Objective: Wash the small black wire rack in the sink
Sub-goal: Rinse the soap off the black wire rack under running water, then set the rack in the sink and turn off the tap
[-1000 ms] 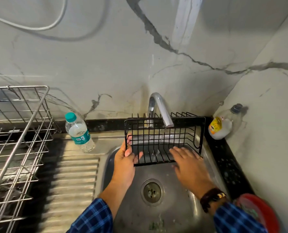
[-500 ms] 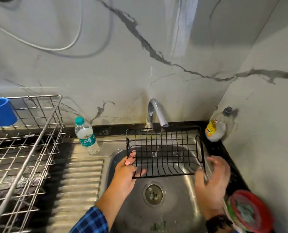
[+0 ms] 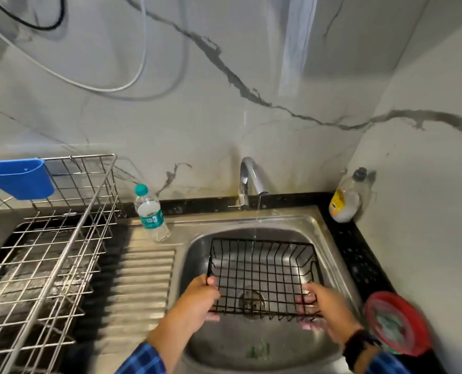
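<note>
Both hands now grip the small black wire rack (image 3: 263, 276), where half a second ago only the left held it and the right hovered beside its end. The rack has come lower, down inside the steel sink (image 3: 194, 255), and it lies nearly flat with its open side up, above the drain (image 3: 251, 300). A thin stream of water (image 3: 257, 220) now runs from the tap (image 3: 248, 182) and meets the rack's far rim; no water showed in the earlier views.

The left hand (image 3: 197, 300) is closed on the rack's near left corner, thumb over the top wire and fingers curled beneath. The right hand (image 3: 323, 306) is closed on the near right corner in the same way, fingertips showing under the wires. Both forearms reach in from the lower edge in blue checked sleeves, and a dark band (image 3: 359, 346) sits on the right wrist.

On the ribbed draining surface (image 3: 143, 279) left of the sink stands a clear plastic bottle (image 3: 151, 213) with a green cap. Further left is a large silver wire dish rack (image 3: 51, 252) with a blue plastic cup (image 3: 19, 178) hung on its rim. A soap bottle (image 3: 344, 202) with a yellow label stands in the far right corner on the black surface (image 3: 359, 260), and a red-rimmed round object (image 3: 397, 322), blurred, lies near the right wrist.
</note>
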{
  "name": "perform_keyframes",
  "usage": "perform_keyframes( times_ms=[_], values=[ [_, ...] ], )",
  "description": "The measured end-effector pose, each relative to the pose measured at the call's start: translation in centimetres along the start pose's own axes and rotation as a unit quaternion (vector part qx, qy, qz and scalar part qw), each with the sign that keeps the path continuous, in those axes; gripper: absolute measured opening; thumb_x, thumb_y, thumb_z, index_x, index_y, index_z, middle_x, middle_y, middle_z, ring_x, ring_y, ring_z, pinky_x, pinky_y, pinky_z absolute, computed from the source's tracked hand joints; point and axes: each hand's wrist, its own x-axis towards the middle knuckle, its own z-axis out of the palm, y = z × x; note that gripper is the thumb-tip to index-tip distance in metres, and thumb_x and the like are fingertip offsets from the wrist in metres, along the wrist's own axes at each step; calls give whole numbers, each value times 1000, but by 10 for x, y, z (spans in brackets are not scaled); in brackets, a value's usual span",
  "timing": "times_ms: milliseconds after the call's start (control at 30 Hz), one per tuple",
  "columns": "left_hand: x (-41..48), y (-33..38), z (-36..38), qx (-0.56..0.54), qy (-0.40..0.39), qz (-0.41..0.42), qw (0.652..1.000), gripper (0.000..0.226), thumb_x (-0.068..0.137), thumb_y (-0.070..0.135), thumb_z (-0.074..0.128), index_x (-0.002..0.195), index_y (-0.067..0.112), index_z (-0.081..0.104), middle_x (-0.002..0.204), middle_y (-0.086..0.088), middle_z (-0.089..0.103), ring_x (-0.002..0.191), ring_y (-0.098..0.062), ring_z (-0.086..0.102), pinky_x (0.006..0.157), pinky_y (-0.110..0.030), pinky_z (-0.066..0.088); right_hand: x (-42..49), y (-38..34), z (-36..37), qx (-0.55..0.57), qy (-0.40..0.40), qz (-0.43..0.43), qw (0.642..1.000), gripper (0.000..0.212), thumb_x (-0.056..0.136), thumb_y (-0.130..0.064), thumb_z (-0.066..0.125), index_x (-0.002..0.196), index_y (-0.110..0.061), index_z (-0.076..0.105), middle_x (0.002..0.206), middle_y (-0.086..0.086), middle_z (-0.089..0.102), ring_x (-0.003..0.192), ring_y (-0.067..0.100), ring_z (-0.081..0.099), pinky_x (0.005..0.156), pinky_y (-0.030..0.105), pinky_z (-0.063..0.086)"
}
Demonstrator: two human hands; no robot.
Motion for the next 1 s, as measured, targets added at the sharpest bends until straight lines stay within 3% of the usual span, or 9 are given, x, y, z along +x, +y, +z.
perform_keyframes(
  times_ms=[167,300,400,533,600,667,767,867,1000],
  values=[
    [-7,9,11,-3,24,-7,1000,29,95,-5,39,84,18,54,116,-3,64,116,-24,56,88,-52,51,-4,-8,1,-10,44,-54,998,22,106,-17,44,111,-15,65,107,10,72,99,30,68,69,43,58],
    [-4,1,10,28,16,-57,998,33,97,-1,47,130,2,52,133,-20,55,117,-35,58,75,-59,58,-3,-8,-6,-31,22,10,999,19,101,-20,51,109,-6,62,100,16,71,88,32,66,60,36,55],
    [3,4,8,9,-32,-71,997,32,93,1,61,124,1,54,128,-16,56,112,-28,57,77,-60,58,4,-10,-15,-31,36,6,999,29,105,-29,47,107,-5,62,90,14,72,75,30,67,55,36,55],
    [8,16,23,22,-28,-87,996,67,78,42,83,130,14,50,131,-5,55,127,-30,52,103,-59,46,-3,-9,-17,-25,26,30,999,30,106,-32,46,116,-7,58,104,17,69,92,34,67,59,38,57],
    [16,34,27,41,-4,-35,999,78,83,58,71,144,21,38,143,3,44,139,-30,41,114,-49,33,-3,-8,-19,-29,21,33,999,30,106,-33,46,119,-7,55,107,18,68,95,35,67,58,40,58],
    [29,64,28,57,38,34,997,69,98,50,53,154,22,25,154,-1,36,142,-27,35,114,-44,29,-4,-9,-24,-38,10,49,998,32,105,-35,47,119,-8,55,106,18,69,94,36,68,59,43,60],
    [62,114,32,126,59,88,986,59,103,32,48,157,23,24,152,-7,41,131,-26,45,109,-40,35,-1,-11,-30,-55,-10,78,995,32,106,-34,46,112,-5,60,101,19,72,89,36,68,62,47,59],
    [92,152,40,218,70,99,968,51,99,10,44,150,5,40,142,-18,52,121,-32,55,98,-34,43,-2,-10,-28,-71,-30,87,993,32,105,-33,47,107,-4,61,97,19,74,80,34,69,62,46,58],
    [127,175,52,257,53,69,962,38,100,6,43,134,-6,55,132,-23,60,113,-36,60,86,-33,50,12,-7,-23,-66,-25,108,992,33,105,-30,47,98,-1,61,78,18,71,58,27,64,58,39,54]
  ],
)
